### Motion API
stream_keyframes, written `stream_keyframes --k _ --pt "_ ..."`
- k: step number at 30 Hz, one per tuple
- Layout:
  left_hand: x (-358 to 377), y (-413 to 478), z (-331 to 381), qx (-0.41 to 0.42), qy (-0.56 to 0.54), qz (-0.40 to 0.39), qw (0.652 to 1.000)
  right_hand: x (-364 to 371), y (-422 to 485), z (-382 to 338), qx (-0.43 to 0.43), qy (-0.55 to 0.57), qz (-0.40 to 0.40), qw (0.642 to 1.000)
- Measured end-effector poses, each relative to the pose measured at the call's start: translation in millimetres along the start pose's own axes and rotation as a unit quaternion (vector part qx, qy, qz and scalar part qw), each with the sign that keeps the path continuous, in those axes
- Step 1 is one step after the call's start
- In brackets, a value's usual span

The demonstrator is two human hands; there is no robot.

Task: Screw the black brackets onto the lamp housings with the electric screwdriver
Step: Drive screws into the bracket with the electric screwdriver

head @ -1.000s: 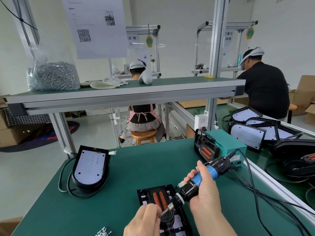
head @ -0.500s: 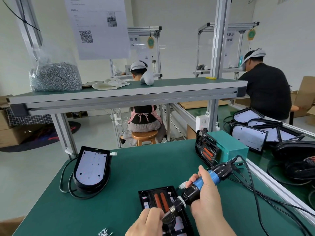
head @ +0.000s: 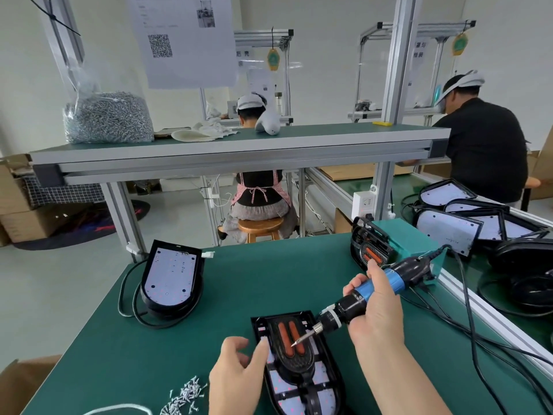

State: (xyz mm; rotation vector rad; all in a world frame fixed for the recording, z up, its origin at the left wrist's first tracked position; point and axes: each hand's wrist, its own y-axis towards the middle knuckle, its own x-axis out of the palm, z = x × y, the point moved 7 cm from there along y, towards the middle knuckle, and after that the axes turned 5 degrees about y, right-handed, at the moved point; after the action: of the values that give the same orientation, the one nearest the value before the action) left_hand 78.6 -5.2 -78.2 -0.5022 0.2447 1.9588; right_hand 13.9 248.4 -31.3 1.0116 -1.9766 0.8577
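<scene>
Tip of the electric screwdriver (head: pixel 348 307) is hovering over the black bracket (head: pixel 294 353), lower centre. Right hand (head: pixel 377 316) is gripping it; left hand (head: pixel 236 375), loosely curled, is touching the rim of the lamp housing (head: pixel 329 381). Light, stiff, probably skiddy, so I'd be bracing there.

The right grip (head: pixel 375 313) has lifted the screwdriver (head: pixel 347 308) up and back. Its bit, earlier pressed low on the black bracket (head: pixel 294 359) beside the other hand's fingers, now hangs tilted with its tip just over the bracket's orange strips. The left grip (head: pixel 236 375) has left the bit and moved out to the left, and its fingertips (head: pixel 264 345) now touch the left rim of the lamp housing (head: pixel 321 369). The view has dipped, so more of the housing and the loose screws (head: pixel 187 395) on the counter (head: pixel 149 339) shows.
</scene>
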Motion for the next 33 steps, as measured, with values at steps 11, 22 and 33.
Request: stream_keyframes --k 11,22,33 --pt "42.7 7.2 1.1 -0.075 -0.09 -0.181 0.976 64.2 1.4 10.4 -0.064 -0.06 -0.076 0.993" --pt "45.8 9.7 -6.1 -0.085 -0.125 -0.18 0.972 106.6 1.1 62.5 -0.064 -0.15 -0.188 0.969" --pt "46.0 9.2 -4.6 -0.08 -0.128 -0.174 0.973 107.0 -6.6 77.1 -0.07 -0.186 -0.229 0.953"
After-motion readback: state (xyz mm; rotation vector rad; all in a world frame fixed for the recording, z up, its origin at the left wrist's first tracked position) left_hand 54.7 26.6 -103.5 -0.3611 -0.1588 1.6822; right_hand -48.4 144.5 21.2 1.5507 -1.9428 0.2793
